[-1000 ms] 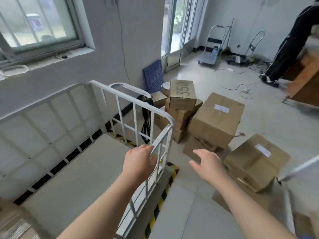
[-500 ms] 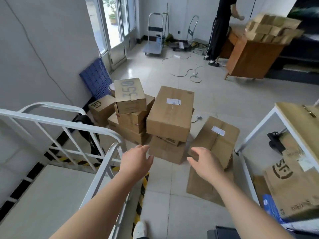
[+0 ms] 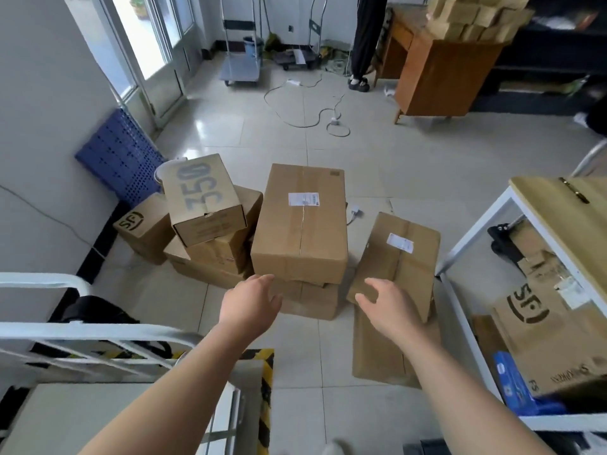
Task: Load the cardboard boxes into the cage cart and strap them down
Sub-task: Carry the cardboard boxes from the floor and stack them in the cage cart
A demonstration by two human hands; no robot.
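Both your hands are out in front, holding nothing. Your left hand (image 3: pixel 251 303) has its fingers relaxed and slightly spread, with the fingertips at the near bottom-left corner of the tall brown cardboard box with a white shipping label (image 3: pixel 300 224); can't tell if it touches. Your right hand (image 3: pixel 391 307) is spread with the fingers loosely curved, in front of the near end of the flatter brown labelled cardboard box (image 3: pixel 402 257), which leans tilted just right of the tall one; contact is unclear there too. The tall box sits on a lower brown cardboard box (image 3: pixel 310 300). To its left, a stack of brown boxes is topped by a tilted brown shoebox printed "350" (image 3: pixel 203 198), and a small brown box with a black logo (image 3: pixel 144 228) sits by the wall. All of them are on the pale tiled floor (image 3: pixel 377 149), beside the white metal-railed cage cart (image 3: pixel 98 332) at your lower left. A flattened brown cardboard sheet (image 3: pixel 377 353) lies under the tilted box.
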